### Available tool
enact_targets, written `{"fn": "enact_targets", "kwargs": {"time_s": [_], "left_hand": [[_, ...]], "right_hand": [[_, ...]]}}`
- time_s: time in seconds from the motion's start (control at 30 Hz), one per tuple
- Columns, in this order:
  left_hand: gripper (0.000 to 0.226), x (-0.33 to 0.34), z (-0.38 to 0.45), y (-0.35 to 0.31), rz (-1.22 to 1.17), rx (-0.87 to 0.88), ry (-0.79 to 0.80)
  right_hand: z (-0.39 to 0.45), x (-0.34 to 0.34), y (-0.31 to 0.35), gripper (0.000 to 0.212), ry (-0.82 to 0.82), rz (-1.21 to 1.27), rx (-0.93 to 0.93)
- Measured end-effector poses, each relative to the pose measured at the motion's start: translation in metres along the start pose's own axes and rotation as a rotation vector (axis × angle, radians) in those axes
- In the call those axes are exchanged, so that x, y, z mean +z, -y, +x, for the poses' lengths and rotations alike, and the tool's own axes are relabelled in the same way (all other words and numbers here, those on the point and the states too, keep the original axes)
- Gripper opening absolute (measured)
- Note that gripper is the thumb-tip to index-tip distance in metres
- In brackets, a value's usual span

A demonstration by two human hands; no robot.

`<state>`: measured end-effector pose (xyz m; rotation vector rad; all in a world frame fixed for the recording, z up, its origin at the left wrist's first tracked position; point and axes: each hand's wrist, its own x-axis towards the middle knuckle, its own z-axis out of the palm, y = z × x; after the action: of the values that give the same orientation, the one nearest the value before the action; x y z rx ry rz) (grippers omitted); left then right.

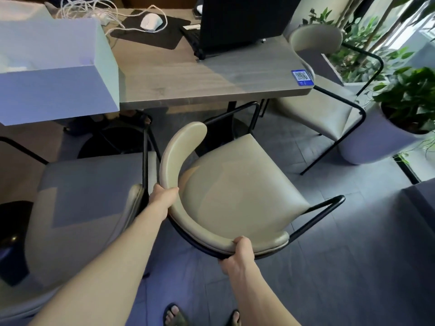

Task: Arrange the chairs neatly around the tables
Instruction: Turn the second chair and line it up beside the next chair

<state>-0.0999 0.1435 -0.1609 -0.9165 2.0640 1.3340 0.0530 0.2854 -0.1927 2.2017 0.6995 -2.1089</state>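
A beige padded chair (237, 184) with a black metal frame stands in front of me, turned at an angle to the wooden table (188, 76). My left hand (163, 196) grips the left part of its curved backrest. My right hand (237, 255) grips the lower right end of the same backrest. A second beige chair (77, 203) stands close on the left, nearly touching the held one. A third beige chair (327, 107) stands at the table's right end.
On the table are a black laptop (235, 22), a white mouse (151, 21) on a dark pad, white cables and a white bag (54, 67). A potted plant (404, 109) stands at the right. Someone's sandalled feet show under the table. The floor is grey tile.
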Motion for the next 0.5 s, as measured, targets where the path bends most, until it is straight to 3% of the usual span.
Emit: {"fn": "enact_targets", "kwargs": {"time_s": [0.2,0.33,0.5], "left_hand": [[0.053,-0.001,0.002,0.01,0.026,0.014,0.023],[0.064,0.003,-0.015,0.029,-0.014,-0.071,0.098],[0.06,0.013,-0.054,0.064,-0.049,-0.185,0.18]], "right_hand": [[-0.001,-0.005,0.002,0.058,-0.012,-0.009,-0.001],[0.001,-0.028,0.013,0.052,-0.056,-0.026,-0.054],[0.009,-0.068,0.042,0.043,-0.069,-0.115,-0.147]]}}
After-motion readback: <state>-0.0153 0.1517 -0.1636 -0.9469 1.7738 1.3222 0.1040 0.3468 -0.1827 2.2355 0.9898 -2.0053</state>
